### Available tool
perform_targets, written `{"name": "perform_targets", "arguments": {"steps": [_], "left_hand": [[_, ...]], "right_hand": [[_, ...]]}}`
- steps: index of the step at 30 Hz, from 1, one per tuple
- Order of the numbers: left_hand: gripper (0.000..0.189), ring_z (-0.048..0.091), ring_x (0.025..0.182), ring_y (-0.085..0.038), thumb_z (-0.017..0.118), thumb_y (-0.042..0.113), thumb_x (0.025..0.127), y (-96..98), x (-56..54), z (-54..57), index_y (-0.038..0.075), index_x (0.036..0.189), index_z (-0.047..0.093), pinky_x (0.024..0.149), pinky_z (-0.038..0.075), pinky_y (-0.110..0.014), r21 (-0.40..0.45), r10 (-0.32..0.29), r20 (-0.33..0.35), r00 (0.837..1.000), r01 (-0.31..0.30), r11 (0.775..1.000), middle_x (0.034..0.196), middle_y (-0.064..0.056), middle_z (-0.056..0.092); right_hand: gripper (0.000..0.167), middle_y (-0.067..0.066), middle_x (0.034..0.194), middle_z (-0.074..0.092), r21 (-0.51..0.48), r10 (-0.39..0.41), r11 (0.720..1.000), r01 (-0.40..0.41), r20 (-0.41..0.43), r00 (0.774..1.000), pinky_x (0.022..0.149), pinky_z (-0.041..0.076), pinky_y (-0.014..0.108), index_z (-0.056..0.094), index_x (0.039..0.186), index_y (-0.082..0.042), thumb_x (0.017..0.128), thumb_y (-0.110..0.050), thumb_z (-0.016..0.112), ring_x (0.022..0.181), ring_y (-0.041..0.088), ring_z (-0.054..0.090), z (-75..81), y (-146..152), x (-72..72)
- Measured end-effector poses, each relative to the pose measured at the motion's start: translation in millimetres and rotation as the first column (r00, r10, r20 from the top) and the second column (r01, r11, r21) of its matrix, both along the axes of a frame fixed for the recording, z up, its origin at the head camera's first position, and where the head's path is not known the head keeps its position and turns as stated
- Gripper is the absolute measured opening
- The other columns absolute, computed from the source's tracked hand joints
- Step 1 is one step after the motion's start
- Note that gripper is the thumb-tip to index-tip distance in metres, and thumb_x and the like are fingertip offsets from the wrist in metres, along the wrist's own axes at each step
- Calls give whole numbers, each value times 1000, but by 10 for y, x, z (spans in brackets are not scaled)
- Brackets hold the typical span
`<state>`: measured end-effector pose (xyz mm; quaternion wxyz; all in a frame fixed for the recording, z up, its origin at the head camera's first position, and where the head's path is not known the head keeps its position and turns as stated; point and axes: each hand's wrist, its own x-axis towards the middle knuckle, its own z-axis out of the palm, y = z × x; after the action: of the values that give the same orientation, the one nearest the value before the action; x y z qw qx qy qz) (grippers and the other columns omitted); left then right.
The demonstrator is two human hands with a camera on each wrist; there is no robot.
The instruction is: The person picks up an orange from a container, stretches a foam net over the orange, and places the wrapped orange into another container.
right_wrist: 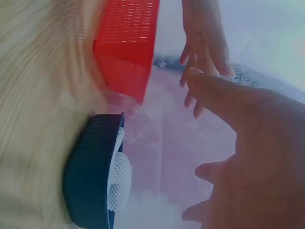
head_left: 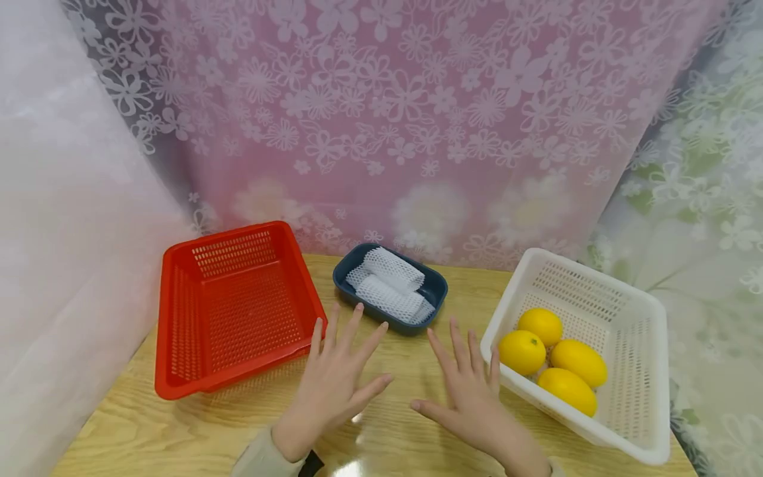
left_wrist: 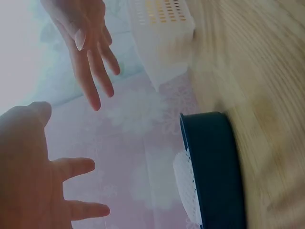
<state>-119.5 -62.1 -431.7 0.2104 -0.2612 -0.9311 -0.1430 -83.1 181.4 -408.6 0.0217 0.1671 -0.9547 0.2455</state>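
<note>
Both hands are held over the table with fingers spread and nothing in them. My left hand (head_left: 335, 383) is between the red basket (head_left: 238, 381) and the small dark blue tub (head_left: 411, 326), its fingertips overlapping the basket's right corner in the head view. My right hand (head_left: 471, 397) is just left of the white basket (head_left: 632, 440), little finger overlapping its rim. White foam net sleeves (head_left: 390, 285) lie in the blue tub. Several yellow lemons (head_left: 577, 363) are grouped in the left part of the white basket. Inside the red basket only its perforated floor shows.
The wooden table (head_left: 393, 424) carries all three containers. A pink flowered curtain (head_left: 381, 132) hangs right behind it. White sheeting (head_left: 71, 199) borders the left side, and a green-and-white flowered cloth (head_left: 715, 218) the right.
</note>
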Motion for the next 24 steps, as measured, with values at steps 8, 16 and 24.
{"name": "perform_targets", "arguments": {"steps": [8,16,24], "left_hand": [[65,36,136,-45,28,62,101,161,-79,100,19,141,55,104,32,-66,42,-108,-84,991,111,993,148,-16,45],[50,58,110,-33,44,51,100,390,-198,129,13,124,64,94,46,-50,44,-175,-206,963,188,981,123,-12,62],[32,59,96,-22,60,40,94,635,-260,197,12,108,68,81,48,-38,50,-219,-204,954,233,971,108,-3,65]], "right_hand": [[84,13,165,-4,-177,90,982,-69,110,990,102,-10,75,19,159,-25,93,-46,66,146,48,-6,194,185,23],[80,16,164,3,-229,69,973,-38,128,989,101,5,79,19,158,-28,94,-39,66,145,50,5,247,421,-13],[74,17,163,7,-293,57,956,-6,165,985,100,28,73,23,157,-22,97,-35,63,146,47,13,317,676,-76]]}}
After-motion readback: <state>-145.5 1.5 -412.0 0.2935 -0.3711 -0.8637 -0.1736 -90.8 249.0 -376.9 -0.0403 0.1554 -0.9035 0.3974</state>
